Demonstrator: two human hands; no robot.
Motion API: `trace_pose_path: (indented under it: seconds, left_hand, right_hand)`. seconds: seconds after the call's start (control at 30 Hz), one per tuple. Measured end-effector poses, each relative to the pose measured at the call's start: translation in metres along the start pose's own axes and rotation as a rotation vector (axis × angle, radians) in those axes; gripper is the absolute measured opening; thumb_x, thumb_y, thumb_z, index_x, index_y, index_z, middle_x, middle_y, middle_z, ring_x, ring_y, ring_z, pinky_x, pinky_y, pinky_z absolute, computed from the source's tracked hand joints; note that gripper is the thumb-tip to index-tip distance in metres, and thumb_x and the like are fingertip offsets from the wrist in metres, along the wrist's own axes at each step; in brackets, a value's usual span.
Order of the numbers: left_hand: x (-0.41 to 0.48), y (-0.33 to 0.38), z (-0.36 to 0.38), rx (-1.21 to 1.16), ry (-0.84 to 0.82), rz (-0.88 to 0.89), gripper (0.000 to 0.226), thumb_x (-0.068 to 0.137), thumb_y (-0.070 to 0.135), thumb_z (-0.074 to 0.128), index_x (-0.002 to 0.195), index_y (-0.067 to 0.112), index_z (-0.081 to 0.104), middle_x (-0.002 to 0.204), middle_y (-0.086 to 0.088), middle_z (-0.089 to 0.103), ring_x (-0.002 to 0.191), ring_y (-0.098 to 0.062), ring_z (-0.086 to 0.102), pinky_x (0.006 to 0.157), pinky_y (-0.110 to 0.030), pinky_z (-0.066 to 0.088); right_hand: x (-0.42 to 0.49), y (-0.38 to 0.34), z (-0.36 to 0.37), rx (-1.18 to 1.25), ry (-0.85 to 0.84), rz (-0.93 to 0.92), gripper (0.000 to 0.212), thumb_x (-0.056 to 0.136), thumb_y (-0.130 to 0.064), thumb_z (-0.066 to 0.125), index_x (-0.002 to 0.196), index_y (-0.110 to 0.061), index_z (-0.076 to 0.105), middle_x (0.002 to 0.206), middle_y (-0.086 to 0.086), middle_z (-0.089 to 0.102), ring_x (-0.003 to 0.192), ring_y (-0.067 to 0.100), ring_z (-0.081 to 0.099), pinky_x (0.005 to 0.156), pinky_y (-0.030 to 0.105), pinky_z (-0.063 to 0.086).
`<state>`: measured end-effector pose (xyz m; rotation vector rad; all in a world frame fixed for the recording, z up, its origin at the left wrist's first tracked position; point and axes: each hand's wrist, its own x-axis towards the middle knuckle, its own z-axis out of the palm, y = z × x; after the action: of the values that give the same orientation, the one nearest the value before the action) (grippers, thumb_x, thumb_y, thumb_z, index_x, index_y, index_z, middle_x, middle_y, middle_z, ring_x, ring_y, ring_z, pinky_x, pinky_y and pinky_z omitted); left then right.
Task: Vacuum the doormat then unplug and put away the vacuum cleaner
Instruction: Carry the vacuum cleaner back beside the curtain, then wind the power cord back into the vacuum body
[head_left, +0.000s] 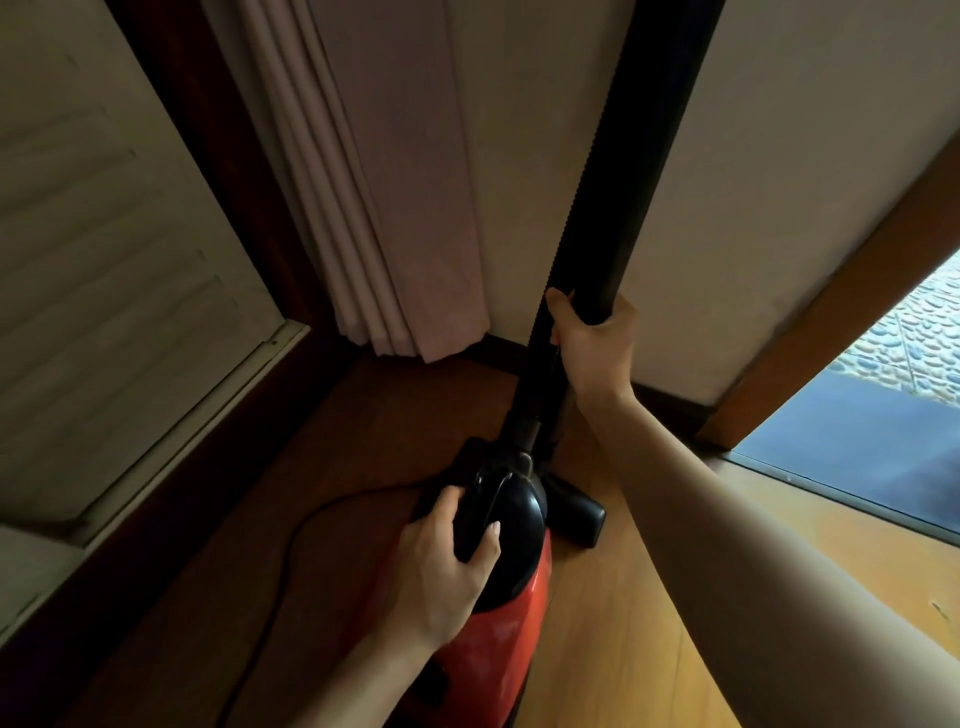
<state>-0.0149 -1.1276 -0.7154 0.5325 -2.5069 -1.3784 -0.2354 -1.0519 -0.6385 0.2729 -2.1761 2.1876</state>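
Your vacuum (519, 587) stands on the floor (623, 623) near the far corner. It has a red body and a black domed top. You hold it by the top and by the wand (660, 130), which rises upright against the far wall (779, 208). The ribbed hose (537, 364) runs along the wand's left. The black floor head (576, 506) lies flat, just right of the body. The cord (293, 540) trails left and near.

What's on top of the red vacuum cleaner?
Its black domed top, with the left hand gripping the handle there. The hose rises from its front, held by the right hand. Whatever lies under the left palm is covered.
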Motion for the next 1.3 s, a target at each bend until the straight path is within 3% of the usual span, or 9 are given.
trace_pose_path:
  seconds: [0.13,0.4,0.57,0.73,0.8,0.87,1.0,1.1,1.3]
  left_hand:
    - [0.0,0.002,0.001,0.05,0.009,0.018,0.034,0.089,0.052,0.051,0.11,0.027,0.062,0.086,0.015,0.068,0.079,-0.001,0.067,0.071,-0.024,0.056]
    - [-0.002,0.007,0.002,0.108,-0.001,-0.012,0.041,0.091,0.052,0.048,0.117,0.023,0.06,0.092,0.014,0.068,0.082,0.0,0.067,0.071,-0.025,0.057]
    - [0.0,-0.005,0.005,0.153,-0.003,-0.019,0.043,0.089,0.053,0.045,0.116,0.023,0.058,0.095,0.008,0.067,0.086,-0.01,0.065,0.076,-0.036,0.056]
    - [-0.006,-0.001,0.002,0.196,0.087,0.055,0.05,0.088,0.051,0.043,0.116,0.014,0.062,0.105,0.0,0.068,0.099,-0.019,0.06,0.087,-0.028,0.046]
    - [-0.004,-0.001,-0.002,0.199,0.029,0.054,0.057,0.086,0.055,0.038,0.117,0.012,0.06,0.11,-0.003,0.065,0.105,-0.021,0.057,0.09,-0.032,0.046]
    - [-0.004,-0.004,-0.007,0.207,-0.058,0.053,0.061,0.086,0.058,0.039,0.123,0.013,0.057,0.116,-0.002,0.06,0.111,-0.019,0.054,0.095,-0.032,0.046]
    - [-0.015,-0.015,-0.031,0.223,-0.19,0.155,0.071,0.08,0.069,0.033,0.122,0.019,0.06,0.128,0.003,0.049,0.119,-0.016,0.046,0.102,-0.032,0.043]
    - [-0.027,-0.025,-0.061,0.286,-0.281,0.235,0.081,0.08,0.074,0.028,0.13,0.018,0.059,0.147,0.007,0.037,0.135,-0.013,0.034,0.111,-0.034,0.036]
    - [-0.061,-0.059,-0.118,0.437,-0.503,0.276,0.078,0.084,0.07,0.039,0.146,0.023,0.043,0.157,0.007,0.03,0.143,-0.016,0.029,0.116,-0.04,0.032]
  right_hand:
    - [0.001,0.009,0.002,-0.021,0.018,-0.006,0.024,0.091,-0.019,0.071,0.074,-0.011,0.056,0.067,0.01,0.058,0.059,0.018,0.058,0.053,0.034,0.05]
    - [0.002,0.018,0.001,-0.033,0.012,0.017,0.022,0.088,-0.023,0.071,0.078,-0.01,0.057,0.069,0.013,0.058,0.061,0.024,0.059,0.052,0.039,0.052]
    - [-0.007,0.007,0.003,-0.067,0.064,0.058,0.022,0.091,-0.014,0.072,0.074,-0.017,0.059,0.062,0.003,0.058,0.055,0.015,0.057,0.049,0.027,0.047]
    - [-0.013,0.019,0.01,-0.091,0.128,0.043,0.012,0.089,-0.019,0.075,0.086,-0.015,0.064,0.068,-0.002,0.064,0.059,0.007,0.062,0.057,0.024,0.05]
    - [-0.017,0.027,0.008,-0.115,0.136,0.027,0.016,0.087,-0.02,0.079,0.096,-0.013,0.067,0.078,-0.007,0.067,0.066,-0.003,0.064,0.065,0.021,0.051]
    - [-0.024,0.028,0.0,-0.175,0.146,0.05,0.037,0.084,-0.023,0.081,0.116,-0.011,0.064,0.092,-0.009,0.067,0.078,-0.008,0.065,0.075,0.021,0.055]
    - [-0.072,0.018,-0.046,-0.402,0.125,0.137,0.067,0.081,-0.033,0.083,0.14,-0.021,0.053,0.124,0.002,0.062,0.114,0.014,0.063,0.099,0.031,0.054]
    - [-0.123,0.002,-0.076,-0.535,0.022,0.105,0.069,0.079,-0.033,0.084,0.139,-0.022,0.054,0.126,0.004,0.061,0.119,0.019,0.062,0.102,0.034,0.051]
    - [-0.227,-0.035,-0.095,-0.917,-0.233,0.019,0.063,0.087,-0.028,0.08,0.142,-0.017,0.052,0.133,0.007,0.061,0.12,0.017,0.057,0.096,0.029,0.044]
